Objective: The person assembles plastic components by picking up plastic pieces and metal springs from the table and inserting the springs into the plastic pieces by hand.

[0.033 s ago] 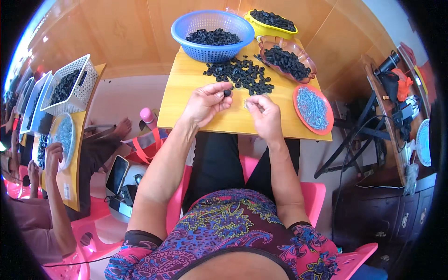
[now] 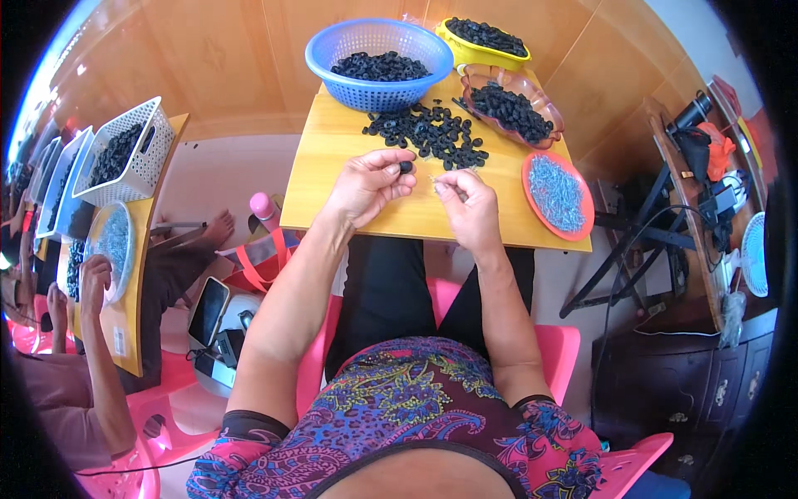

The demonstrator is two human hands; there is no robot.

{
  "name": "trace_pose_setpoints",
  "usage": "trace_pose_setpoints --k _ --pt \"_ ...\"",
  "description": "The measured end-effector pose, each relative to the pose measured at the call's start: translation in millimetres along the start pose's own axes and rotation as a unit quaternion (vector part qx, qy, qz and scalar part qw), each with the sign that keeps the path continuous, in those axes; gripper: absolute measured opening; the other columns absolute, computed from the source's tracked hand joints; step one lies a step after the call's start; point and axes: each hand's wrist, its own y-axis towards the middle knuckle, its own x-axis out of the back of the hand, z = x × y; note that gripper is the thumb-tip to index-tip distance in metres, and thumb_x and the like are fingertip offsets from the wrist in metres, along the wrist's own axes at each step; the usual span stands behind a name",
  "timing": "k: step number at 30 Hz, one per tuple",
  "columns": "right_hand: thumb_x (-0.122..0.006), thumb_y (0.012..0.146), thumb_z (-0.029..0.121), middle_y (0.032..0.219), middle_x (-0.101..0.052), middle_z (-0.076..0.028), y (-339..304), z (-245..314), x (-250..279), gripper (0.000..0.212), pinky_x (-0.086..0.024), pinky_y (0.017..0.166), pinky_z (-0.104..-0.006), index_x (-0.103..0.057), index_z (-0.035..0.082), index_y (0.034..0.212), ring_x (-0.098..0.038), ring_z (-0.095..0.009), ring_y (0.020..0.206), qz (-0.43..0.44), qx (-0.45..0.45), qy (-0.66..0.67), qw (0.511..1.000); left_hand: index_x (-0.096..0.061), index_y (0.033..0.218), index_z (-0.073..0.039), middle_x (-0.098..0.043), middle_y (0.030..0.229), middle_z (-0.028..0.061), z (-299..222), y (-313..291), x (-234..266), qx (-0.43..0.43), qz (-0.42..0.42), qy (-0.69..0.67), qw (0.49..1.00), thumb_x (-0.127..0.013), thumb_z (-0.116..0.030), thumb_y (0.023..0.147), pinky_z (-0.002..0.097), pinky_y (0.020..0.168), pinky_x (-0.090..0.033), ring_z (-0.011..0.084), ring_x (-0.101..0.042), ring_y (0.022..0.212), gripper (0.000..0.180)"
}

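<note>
Over the yellow table, my left hand pinches a small rounded black plastic piece between thumb and fingertips. To its right, my right hand is closed in a pinch on a tiny pale, thin piece, too small to name; its tip points toward the black piece, with a small gap between. Just beyond both hands lies a loose spread of similar black pieces. An orange-red plate of thin silvery-blue metal pieces stands right of my right hand.
A blue colander, a yellow basket and a brownish scalloped bowl, each with black pieces, line the table's far side. At left, a person's hand works by another table with a white basket. A pink bottle stands nearby.
My right hand has shifted slightly left, bringing the tiny pale piece nearer the black piece. My left hand stays almost where it was.
</note>
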Motion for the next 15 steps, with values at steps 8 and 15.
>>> trace_pose_setpoints --k 8,15 --pt "-0.064 0.082 0.003 0.077 -0.057 -0.007 2.7 24.0 -17.4 0.005 -0.045 0.058 -0.0261 -0.063 -0.002 0.085 -0.055 -0.014 0.063 -0.006 -0.016 -0.001 1.0 -0.058 0.098 -0.002 -0.064 0.092 0.0136 5.3 1.3 4.1 0.032 -0.015 -0.037 0.999 -0.052 -0.002 0.09 0.0298 0.068 -0.051 0.0182 -0.062 0.075 0.01" --pt "-0.061 0.084 0.0 0.077 -0.054 -0.004 0.4 23.5 -25.6 0.004 -0.041 0.056 -0.0218 -0.062 -0.003 0.087 -0.049 -0.008 0.062 -0.01 0.022 -0.037 0.999 -0.058 0.096 -0.004 -0.064 0.092 0.0136 10.9 -1.7 -0.7 0.034 0.032 -0.175 0.983 -0.054 -0.003 0.089 0.0303 0.068 -0.049 0.015 -0.058 0.068 0.009"
